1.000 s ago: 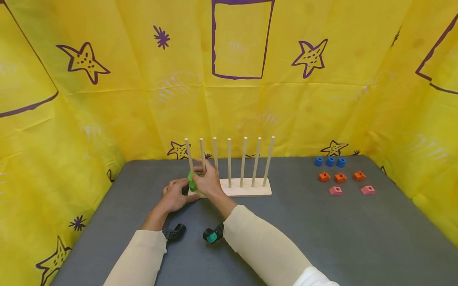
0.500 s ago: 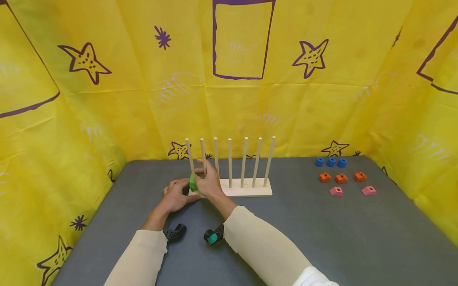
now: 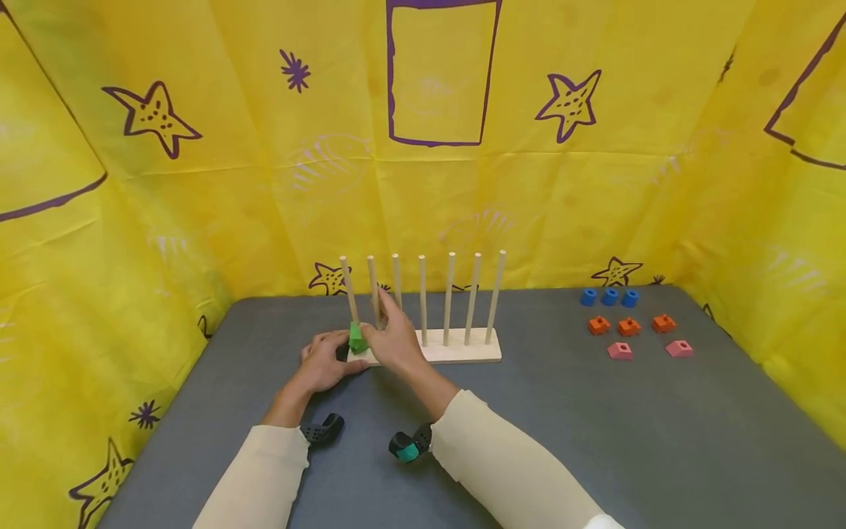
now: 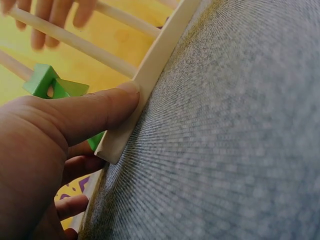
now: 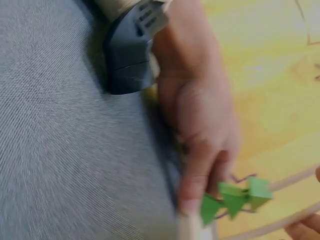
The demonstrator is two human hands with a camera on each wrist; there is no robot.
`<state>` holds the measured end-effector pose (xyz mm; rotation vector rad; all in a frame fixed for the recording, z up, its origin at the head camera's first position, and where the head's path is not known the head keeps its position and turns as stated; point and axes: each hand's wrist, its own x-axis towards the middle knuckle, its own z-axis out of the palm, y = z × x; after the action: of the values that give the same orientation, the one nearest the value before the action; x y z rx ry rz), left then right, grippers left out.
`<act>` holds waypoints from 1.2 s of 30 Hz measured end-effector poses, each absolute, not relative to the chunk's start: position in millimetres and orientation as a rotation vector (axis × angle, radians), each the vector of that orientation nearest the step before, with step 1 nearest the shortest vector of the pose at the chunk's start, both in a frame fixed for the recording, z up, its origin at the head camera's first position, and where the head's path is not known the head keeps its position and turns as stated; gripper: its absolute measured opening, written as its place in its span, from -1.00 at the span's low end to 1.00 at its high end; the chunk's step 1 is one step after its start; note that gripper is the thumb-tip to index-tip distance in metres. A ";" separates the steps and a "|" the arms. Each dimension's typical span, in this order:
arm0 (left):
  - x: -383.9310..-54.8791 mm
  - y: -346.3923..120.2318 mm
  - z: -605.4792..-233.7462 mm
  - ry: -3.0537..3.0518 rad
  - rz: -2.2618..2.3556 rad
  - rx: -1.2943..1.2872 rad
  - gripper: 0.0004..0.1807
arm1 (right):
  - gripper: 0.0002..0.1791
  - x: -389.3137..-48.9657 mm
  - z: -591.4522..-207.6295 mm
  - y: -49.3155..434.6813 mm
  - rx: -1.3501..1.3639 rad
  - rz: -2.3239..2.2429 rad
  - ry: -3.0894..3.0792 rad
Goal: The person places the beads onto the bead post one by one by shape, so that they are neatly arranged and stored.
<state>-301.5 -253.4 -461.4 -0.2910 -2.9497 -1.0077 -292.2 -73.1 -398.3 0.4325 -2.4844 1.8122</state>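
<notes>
A wooden rack [image 3: 463, 351] with a row of upright pegs stands on the table. My left hand [image 3: 324, 364] grips the left end of its base. In the left wrist view the thumb presses the front edge of the base [image 4: 150, 62]. Three green triangular blocks [image 5: 232, 197] are stacked on the leftmost peg, seen low on it in the head view. My right hand [image 3: 396, 342] is just right of the green stack, beside the second and third pegs. Its fingers [image 4: 56, 20], in the left wrist view, are extended, apart from the green blocks and hold nothing.
On the right side of the grey table [image 3: 529, 441] lie three blue cylinders [image 3: 609, 297], three orange blocks [image 3: 628, 327] and two pink blocks [image 3: 620, 351]. A yellow patterned cloth [image 3: 317, 191] hangs behind and at both sides.
My right hand has let go of the green blocks and moved slightly right, its fingers straighter. The left hand stays on the base's end.
</notes>
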 end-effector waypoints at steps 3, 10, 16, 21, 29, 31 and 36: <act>-301.3 -254.5 -461.1 -2.957 -1.006 -0.283 -0.22 | -0.25 -283.1 -386.7 -61.6 0.513 1.829 -2.491; -301.0 -254.8 -459.6 -2.959 -1.004 -0.265 -0.19 | -0.30 -265.3 -360.4 -32.3 0.695 1.833 -2.440; -300.6 -252.5 -460.1 -2.961 -1.012 -0.261 -0.18 | -0.37 -250.8 -339.5 -5.1 0.788 1.783 -2.360; -299.8 -250.9 -459.0 -2.962 -1.028 -0.251 -0.18 | -0.44 -243.5 -328.4 20.0 0.848 1.738 -2.279; -297.1 -250.0 -459.3 -2.963 -1.035 -0.245 -0.19 | -0.44 -234.1 -318.2 69.6 0.867 1.609 -2.218; -296.7 -249.6 -459.3 -2.964 -1.040 -0.240 -0.19 | -0.45 -233.2 -316.8 83.8 0.832 1.570 -2.209; -298.1 -249.8 -460.2 -2.964 -1.046 -0.234 -0.18 | -0.46 -230.1 -316.8 120.9 0.695 1.463 -2.185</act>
<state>-298.1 -249.8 -460.2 -0.2338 -2.9638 -1.0459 -230.1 120.9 -316.8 0.6953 -2.1846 1.4625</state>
